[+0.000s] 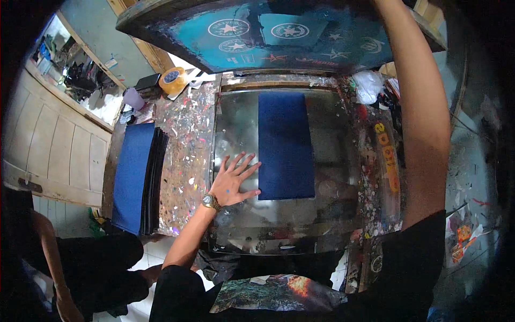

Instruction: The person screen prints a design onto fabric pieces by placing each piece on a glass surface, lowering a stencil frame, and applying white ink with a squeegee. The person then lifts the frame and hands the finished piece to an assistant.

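Observation:
My left hand (pixel 236 176) lies flat on the glass plate (pixel 236 231), open with fingers spread. Its fingertips touch or nearly touch the left edge of a dark blue rectangular piece (pixel 285 145), perhaps fabric, lying lengthwise on the glass. My right arm (pixel 418 107) stretches up to the far right, beside a raised screen-printing frame (pixel 332 40); the hand itself is beyond the picture's upper edge. The frame is tilted up, its teal mesh marked with star emblems. Left of the glass sits a neat stack of similar blue pieces (pixel 133 174) with dark edges.
A paint-spattered table (pixel 185 155) surrounds the glass. At its back left are a tape roll (pixel 173 76) and a purple cup (pixel 133 100); a crumpled plastic bag (pixel 368 87) lies back right. Another person's arm (pixel 51 252) shows at lower left, near a wooden door (pixel 53 129).

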Tool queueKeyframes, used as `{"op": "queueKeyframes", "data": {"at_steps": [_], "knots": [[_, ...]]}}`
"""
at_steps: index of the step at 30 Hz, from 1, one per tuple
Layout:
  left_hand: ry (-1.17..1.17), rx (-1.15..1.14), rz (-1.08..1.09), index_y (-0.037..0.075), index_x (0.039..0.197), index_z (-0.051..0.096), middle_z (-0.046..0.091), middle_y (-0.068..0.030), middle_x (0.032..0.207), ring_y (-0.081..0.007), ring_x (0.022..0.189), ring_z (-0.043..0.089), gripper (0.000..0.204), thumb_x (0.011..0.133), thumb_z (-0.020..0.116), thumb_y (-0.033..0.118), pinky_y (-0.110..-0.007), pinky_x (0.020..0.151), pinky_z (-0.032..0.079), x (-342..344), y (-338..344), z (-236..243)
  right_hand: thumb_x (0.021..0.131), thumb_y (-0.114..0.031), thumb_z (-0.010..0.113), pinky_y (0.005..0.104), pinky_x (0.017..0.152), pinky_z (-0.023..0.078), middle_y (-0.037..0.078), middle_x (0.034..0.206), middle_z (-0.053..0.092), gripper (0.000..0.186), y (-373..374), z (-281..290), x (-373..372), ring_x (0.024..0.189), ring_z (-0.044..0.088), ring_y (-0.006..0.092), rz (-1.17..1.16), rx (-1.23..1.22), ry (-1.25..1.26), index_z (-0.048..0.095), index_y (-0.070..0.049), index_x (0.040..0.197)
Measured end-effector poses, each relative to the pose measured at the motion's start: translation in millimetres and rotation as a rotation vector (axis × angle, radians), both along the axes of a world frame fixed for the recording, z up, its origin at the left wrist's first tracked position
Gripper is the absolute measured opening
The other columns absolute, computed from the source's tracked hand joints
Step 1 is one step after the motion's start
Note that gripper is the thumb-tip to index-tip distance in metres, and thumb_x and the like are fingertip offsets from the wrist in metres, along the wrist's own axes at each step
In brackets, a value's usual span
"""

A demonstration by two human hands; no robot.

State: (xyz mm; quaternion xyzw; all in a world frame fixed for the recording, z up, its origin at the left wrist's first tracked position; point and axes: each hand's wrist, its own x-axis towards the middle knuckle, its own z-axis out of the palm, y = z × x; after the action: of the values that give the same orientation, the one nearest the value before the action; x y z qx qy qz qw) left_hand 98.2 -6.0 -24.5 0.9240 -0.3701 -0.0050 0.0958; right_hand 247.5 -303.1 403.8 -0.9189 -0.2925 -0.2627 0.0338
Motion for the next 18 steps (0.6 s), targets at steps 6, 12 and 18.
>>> {"op": "queueKeyframes", "data": {"at_steps": [6, 12, 18], "knots": [[-0.031, -0.031, 0.007, 0.023, 0.156, 0.046, 0.039, -0.0078, 0.165, -0.0319, 0.154, 0.03, 0.085, 0.088, 0.057, 0.073, -0.061, 0.124, 0.02, -0.9, 2.3, 2.4, 0.06, -0.071, 0.085, 0.0401, 0.094, 0.053, 0.024, 0.115, 0.074, 0.097, 6.1, 2.8, -18.3, 0.104, 0.071, 0.0352, -0.023, 0.031, 0.107, 0.073, 0.005, 0.118], [0.018, -0.022, 0.014, 0.023, 0.158, 0.045, 0.035, -0.0067, 0.167, -0.0315, 0.156, 0.026, 0.086, 0.087, 0.061, 0.07, -0.059, 0.126, 0.015, -0.3, 0.1, 4.8, 0.059, -0.071, 0.085, 0.0396, 0.093, 0.053, 0.022, 0.112, 0.075, 0.094, 0.6, -0.6, -8.0, 0.101, 0.071, 0.0336, 0.003, 0.056, 0.087, 0.074, 0.003, 0.116], [0.014, -0.018, 0.014, 0.024, 0.158, 0.043, 0.034, -0.0055, 0.168, -0.0293, 0.157, 0.025, 0.089, 0.086, 0.061, 0.074, -0.056, 0.127, 0.013, 2.3, 2.3, -0.2, 0.061, -0.07, 0.086, 0.0395, 0.091, 0.054, 0.021, 0.11, 0.075, 0.09, 1.5, 2.5, -15.2, 0.098, 0.072, 0.0327, 0.01, 0.061, 0.16, 0.075, 0.003, 0.112]]}}
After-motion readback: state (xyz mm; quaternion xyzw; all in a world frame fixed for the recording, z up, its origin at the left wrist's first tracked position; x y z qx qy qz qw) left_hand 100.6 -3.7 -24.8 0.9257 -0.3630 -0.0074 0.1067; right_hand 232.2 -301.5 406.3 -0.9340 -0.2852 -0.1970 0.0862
